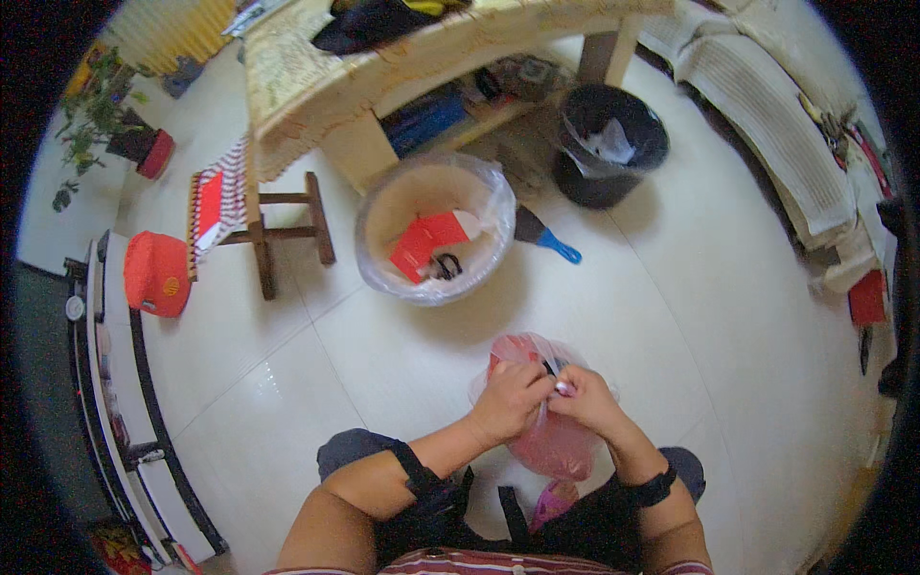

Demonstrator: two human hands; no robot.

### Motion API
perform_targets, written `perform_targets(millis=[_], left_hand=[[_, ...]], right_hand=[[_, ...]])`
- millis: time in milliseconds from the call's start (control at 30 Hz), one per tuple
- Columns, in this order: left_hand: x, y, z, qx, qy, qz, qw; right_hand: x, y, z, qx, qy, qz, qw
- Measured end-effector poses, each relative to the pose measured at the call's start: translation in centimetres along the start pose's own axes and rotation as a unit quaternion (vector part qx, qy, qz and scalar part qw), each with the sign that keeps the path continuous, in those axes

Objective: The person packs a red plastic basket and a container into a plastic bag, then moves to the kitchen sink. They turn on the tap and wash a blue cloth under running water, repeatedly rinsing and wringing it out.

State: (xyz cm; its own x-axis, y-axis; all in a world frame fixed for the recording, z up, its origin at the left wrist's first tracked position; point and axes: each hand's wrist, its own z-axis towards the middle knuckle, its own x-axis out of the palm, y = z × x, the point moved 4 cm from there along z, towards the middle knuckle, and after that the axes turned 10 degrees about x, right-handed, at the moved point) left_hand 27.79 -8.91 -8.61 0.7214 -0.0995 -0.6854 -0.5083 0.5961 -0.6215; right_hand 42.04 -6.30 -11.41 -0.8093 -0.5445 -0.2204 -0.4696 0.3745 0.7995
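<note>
A thin, see-through red plastic bag hangs bulging between my knees, just above the tiled floor. My left hand pinches its gathered top, fingers curled inward. Right beside it, my right hand grips the same bunched plastic, and the two hands nearly touch. A small shiny spot shows at the right thumb; I cannot tell what it is. What the bag holds is blurred. Ahead stands a round bin lined with clear plastic, with red card pieces and a small black object inside.
A blue-handled, flat-headed tool lies beside the lined bin. Behind it are a black waste bin and a cloth-covered table. A wooden stool and red cap are left; a sofa is right.
</note>
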Motion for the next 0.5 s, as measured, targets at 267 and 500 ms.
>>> perform_targets(millis=[267, 500], left_hand=[[-1.0, 0.3, 0.5, -0.053, 0.000, -0.037, 0.998], [-0.5, 0.9, -0.4, -0.080, 0.001, -0.071, 0.994]], right_hand=[[-0.4, 0.3, 0.0, -0.057, 0.019, 0.036, 0.998], [-0.3, 0.0, 0.0, -0.057, 0.044, -0.014, 0.997]])
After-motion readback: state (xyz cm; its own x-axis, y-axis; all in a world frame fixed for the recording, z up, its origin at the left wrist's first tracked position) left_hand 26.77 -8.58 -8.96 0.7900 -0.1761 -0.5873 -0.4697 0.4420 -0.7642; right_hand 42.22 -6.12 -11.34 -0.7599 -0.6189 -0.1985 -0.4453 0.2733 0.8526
